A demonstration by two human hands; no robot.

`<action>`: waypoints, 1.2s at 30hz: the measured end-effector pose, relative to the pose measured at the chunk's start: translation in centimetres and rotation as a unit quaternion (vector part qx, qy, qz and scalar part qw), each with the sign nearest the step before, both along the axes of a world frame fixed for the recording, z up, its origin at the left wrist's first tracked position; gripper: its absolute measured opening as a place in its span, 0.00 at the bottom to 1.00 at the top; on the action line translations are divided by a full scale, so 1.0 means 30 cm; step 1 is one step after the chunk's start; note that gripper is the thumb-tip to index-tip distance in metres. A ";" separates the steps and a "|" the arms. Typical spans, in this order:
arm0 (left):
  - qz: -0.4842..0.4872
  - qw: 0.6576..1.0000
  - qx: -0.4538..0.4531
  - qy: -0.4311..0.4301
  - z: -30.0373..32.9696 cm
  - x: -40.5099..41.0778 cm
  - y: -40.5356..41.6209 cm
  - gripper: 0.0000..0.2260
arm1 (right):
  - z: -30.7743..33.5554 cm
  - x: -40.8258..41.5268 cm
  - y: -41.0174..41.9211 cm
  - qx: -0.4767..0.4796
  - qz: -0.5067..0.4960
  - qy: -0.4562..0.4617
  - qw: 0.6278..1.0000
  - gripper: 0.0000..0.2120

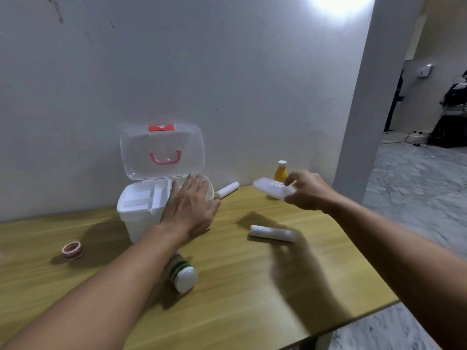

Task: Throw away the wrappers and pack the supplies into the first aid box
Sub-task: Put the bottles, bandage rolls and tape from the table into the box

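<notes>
The white first aid box [136,210] stands open by the wall, its clear lid [161,150] with a red handle upright. My left hand [192,205] lies flat with spread fingers on the box's right side. My right hand [308,190] holds a flat white plastic case [271,189] in the air to the right of the box. One white bandage roll [273,233] lies on the wooden table [252,286], another [227,190] near the wall. A white bottle with green bands [183,272] lies on its side under my left forearm. A reddish tape roll [72,250] sits at the left.
A yellow bottle with a white cap [281,171] stands by the wall behind the case. The table's right edge [374,309] drops to a grey floor. A white pillar [364,122] rises at the right; dark equipment and cables lie beyond it.
</notes>
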State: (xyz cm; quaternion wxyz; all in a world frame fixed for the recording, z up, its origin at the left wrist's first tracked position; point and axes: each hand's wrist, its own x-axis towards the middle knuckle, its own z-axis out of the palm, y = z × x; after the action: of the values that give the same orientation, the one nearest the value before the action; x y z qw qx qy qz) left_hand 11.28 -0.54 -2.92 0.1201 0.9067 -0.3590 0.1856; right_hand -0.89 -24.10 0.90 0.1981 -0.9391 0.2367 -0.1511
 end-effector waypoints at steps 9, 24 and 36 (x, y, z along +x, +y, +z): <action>0.111 0.990 0.032 0.079 0.034 0.155 0.215 0.26 | 0.122 0.254 0.284 -0.108 0.160 -0.012 0.981 0.19; 0.114 0.987 0.076 0.086 -0.010 0.177 0.237 0.27 | -0.008 0.575 0.473 -0.188 0.267 0.095 0.940 0.20; 0.127 0.984 0.097 0.076 -0.010 0.177 0.237 0.28 | 0.029 0.515 0.401 -0.106 0.220 -0.066 0.967 0.17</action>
State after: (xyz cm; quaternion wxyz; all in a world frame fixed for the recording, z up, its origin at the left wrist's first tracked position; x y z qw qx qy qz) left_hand 16.60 6.56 -3.21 0.0335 0.9638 -0.2470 0.0942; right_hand 14.57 -12.07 1.77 0.1407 -0.9717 -0.0067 -0.1896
